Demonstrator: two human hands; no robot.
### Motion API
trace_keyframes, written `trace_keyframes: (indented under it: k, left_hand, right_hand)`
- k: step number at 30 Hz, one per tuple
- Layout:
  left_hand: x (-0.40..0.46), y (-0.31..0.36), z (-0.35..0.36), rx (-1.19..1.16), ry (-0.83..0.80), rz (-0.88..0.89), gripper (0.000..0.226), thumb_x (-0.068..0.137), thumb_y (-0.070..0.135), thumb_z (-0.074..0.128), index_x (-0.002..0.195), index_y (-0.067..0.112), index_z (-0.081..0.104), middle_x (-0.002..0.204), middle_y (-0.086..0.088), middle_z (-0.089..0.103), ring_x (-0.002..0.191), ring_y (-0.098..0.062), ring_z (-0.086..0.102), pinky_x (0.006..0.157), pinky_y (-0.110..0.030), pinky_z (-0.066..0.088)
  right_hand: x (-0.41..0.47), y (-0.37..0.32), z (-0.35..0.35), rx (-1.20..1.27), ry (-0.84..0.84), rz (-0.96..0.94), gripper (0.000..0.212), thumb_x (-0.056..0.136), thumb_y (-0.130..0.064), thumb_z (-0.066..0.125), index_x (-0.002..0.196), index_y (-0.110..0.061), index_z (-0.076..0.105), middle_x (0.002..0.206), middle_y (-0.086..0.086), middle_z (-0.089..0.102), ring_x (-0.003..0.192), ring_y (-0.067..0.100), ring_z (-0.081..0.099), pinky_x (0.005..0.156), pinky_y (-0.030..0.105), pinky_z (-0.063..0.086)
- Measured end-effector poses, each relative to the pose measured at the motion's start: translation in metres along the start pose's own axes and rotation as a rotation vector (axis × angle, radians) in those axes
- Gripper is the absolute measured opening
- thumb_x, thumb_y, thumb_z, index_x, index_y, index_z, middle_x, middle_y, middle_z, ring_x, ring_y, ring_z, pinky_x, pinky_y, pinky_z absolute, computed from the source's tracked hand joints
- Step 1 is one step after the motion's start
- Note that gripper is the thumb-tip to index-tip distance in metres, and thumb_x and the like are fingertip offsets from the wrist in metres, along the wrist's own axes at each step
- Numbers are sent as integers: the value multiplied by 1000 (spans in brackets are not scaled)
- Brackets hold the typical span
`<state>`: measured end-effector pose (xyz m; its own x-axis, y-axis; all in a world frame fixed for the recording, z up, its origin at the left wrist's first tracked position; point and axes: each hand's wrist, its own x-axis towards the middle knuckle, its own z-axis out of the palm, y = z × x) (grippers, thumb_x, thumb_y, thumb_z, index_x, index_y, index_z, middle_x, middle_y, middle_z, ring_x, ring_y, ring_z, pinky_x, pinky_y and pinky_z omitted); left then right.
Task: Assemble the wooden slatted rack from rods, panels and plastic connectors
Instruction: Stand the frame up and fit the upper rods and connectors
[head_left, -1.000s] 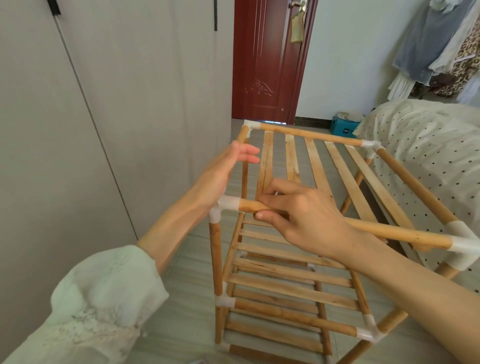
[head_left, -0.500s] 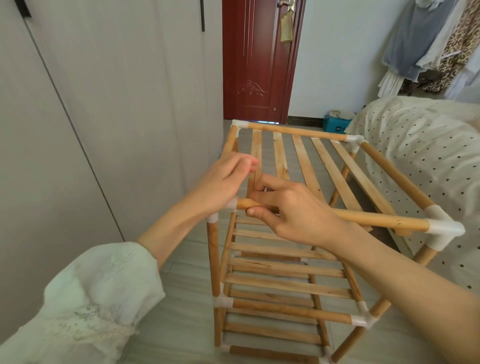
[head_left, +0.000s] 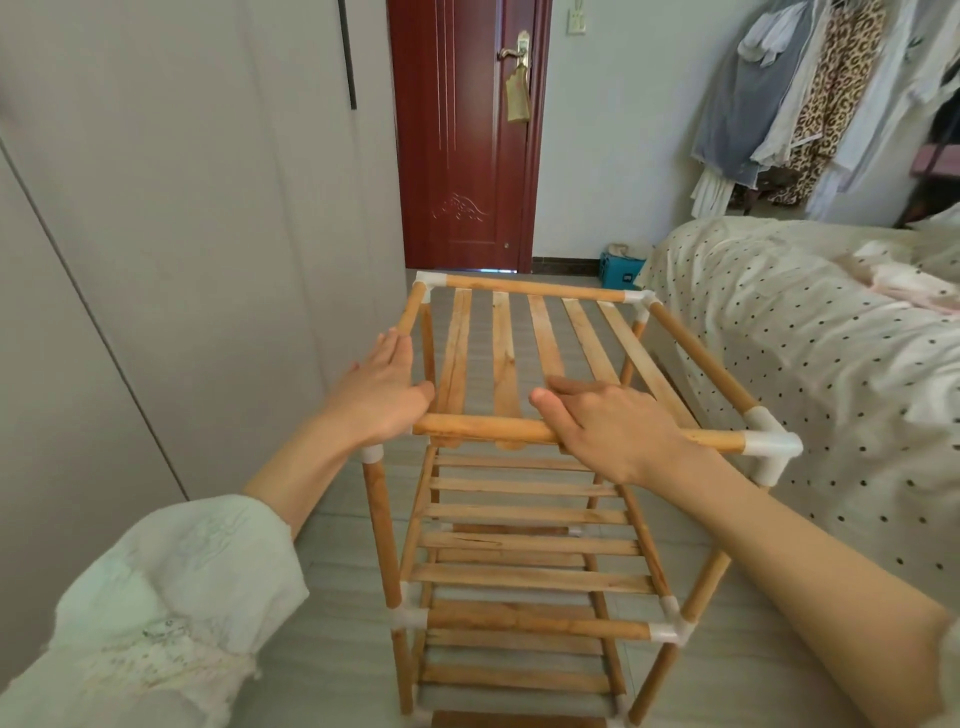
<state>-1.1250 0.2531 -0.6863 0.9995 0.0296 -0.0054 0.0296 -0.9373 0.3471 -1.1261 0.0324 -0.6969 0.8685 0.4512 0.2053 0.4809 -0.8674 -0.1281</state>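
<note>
head view: the rack (head_left: 524, 519) is seen standing on the floor (head_left: 332, 525) at frame centre, between a wardrobe (head_left: 156, 234) at left and a bed (head_left: 810, 338) at right. the left hand (head_left: 382, 395) is laid flat over the near left corner, fingers (head_left: 397, 348) stretched along the side rod (head_left: 410, 314), nothing gripped. the right hand (head_left: 618, 423) is rested on the front rod (head_left: 483, 428), palm down, fingers loosely extended over the top slats (head_left: 498, 353), not clenched. white connectors (head_left: 769, 447) are fitted at the corners. a red door (head_left: 462, 135) is seen at upper centre.
</note>
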Motion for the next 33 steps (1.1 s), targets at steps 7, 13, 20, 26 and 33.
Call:
trace_keyframes:
  k: [7,13,20,26,33]
  left_hand:
    - [-2,0,2,-2,1,-17,63,101,29,30,151,16,-6,159,1,-11,146,-18,-2,119,-38,2]
    - [-7,1,0,-81,-2,-22,59,102,25,29,151,18,-4,158,3,-10,146,-14,-6,119,-40,1]
    - [2,-4,7,-195,73,-11,54,103,30,26,152,20,5,159,4,-2,146,-12,-4,119,-36,0]
    - [10,22,21,-294,156,4,53,103,31,25,151,14,10,159,2,0,145,-13,-10,117,-37,-2]
    - [5,37,46,-404,203,206,52,101,43,19,151,27,14,158,8,10,145,-10,-1,117,-34,1]
  right_hand:
    - [6,13,7,9,7,-76,57,95,-51,10,80,-24,58,89,-9,54,93,11,53,94,42,43]
    - [-15,44,-12,-44,51,160,46,97,-50,13,68,-32,44,97,2,61,101,21,56,106,49,31]
    - [-34,73,-9,-57,210,547,57,98,-49,20,73,-19,60,120,11,58,120,32,45,90,42,40]
    - [-4,114,1,-127,283,620,56,101,-37,16,118,-12,63,130,14,54,129,30,40,113,46,19]
    - [19,72,12,286,393,618,56,100,-42,25,138,-5,42,154,16,19,144,29,10,118,45,3]
